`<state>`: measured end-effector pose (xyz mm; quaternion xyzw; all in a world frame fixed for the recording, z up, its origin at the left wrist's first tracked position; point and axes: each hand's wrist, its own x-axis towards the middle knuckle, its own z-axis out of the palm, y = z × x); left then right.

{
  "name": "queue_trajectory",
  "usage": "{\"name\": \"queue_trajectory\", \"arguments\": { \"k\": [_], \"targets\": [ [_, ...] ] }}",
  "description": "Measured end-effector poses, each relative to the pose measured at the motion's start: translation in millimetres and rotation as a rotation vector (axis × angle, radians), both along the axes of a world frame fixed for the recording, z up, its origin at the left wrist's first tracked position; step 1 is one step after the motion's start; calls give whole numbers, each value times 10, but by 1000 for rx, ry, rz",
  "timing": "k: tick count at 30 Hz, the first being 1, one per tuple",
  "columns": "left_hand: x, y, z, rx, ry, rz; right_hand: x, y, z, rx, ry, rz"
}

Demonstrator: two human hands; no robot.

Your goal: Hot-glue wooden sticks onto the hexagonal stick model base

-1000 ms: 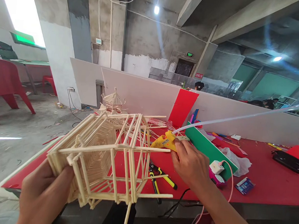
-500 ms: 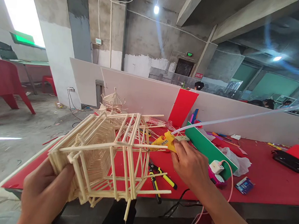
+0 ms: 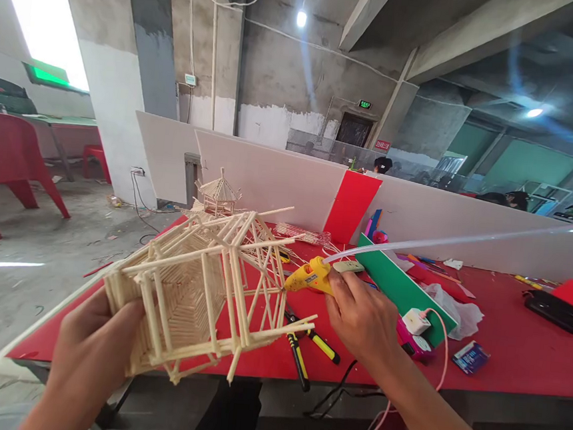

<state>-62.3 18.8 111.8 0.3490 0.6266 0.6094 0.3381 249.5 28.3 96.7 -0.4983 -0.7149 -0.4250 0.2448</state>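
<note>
My left hand [image 3: 86, 351] grips the base of a hexagonal frame of pale wooden sticks [image 3: 204, 288], held on its side above the near left edge of the red table [image 3: 505, 354]. My right hand [image 3: 362, 319] is wrapped round a yellow glue gun [image 3: 310, 276] with a long clear glue stick [image 3: 455, 240] trailing to the right. The gun's nozzle points left at the frame's outer sticks, close to them. A small finished stick pavilion [image 3: 218, 194] stands behind the frame.
Yellow-handled pliers [image 3: 305, 350] lie below the gun. A green board [image 3: 401, 285], a red board [image 3: 350, 204], a power strip [image 3: 415, 320], a plastic bag [image 3: 452, 306] and a black case [image 3: 556, 311] lie further right. White partition panels [image 3: 279, 181] back the table. Red chairs [image 3: 5, 157] stand at left.
My left hand has turned and tilted the stick frame, swinging its open end upward and leftward. The glue gun has stayed almost in place beside it.
</note>
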Motion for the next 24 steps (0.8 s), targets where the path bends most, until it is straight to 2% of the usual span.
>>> {"name": "queue_trajectory", "arguments": {
  "k": [3,8,18,24],
  "targets": [
    [-4,49,24,-26,-137,-69,-16,1,18,19,-13,13],
    [-21,114,-32,-14,-243,-141,-1,5,30,20,-55,34],
    [-21,156,-61,-49,-264,-158,36,-12,21,39,-66,47],
    [-24,168,-75,-58,-191,-121,62,-28,20,23,-53,53]
  ]
}}
